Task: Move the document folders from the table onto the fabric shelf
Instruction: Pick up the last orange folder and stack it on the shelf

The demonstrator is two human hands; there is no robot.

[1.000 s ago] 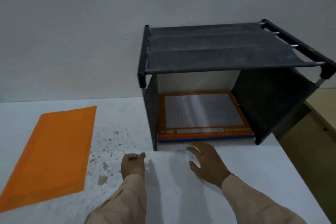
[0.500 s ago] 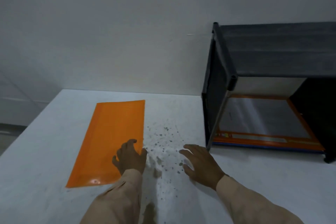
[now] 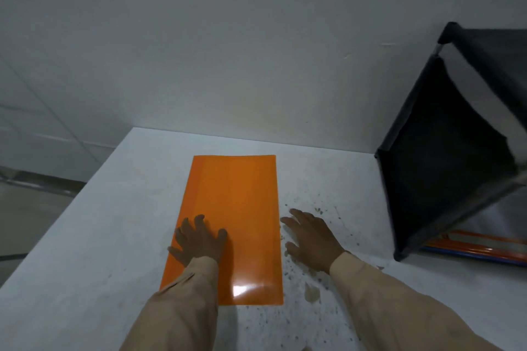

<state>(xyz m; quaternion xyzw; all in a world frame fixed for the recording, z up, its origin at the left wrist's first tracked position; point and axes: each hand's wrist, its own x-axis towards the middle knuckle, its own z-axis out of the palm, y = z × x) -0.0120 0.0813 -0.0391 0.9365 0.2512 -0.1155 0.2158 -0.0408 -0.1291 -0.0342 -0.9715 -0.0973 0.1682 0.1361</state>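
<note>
An orange document folder (image 3: 236,208) lies flat on the white table (image 3: 99,236), straight in front of me. My left hand (image 3: 199,241) rests palm down on the folder's near left part, fingers spread. Just off the folder's right edge, my right hand (image 3: 310,238) hovers over the table with its fingers apart and nothing in it. The black fabric shelf (image 3: 445,157) stands at the right edge of the view. Under it shows the corner of an orange folder with a blue edge (image 3: 479,245).
Dark specks and a stain (image 3: 312,292) mark the table to the right of the folder. A plain grey wall (image 3: 256,51) rises behind the table. The table's left edge drops off to the floor (image 3: 28,208).
My view has swung left, away from the shelf. Both hands moved left with it: the left hand now lies spread on the orange folder, the right hand sits beside its right edge.
</note>
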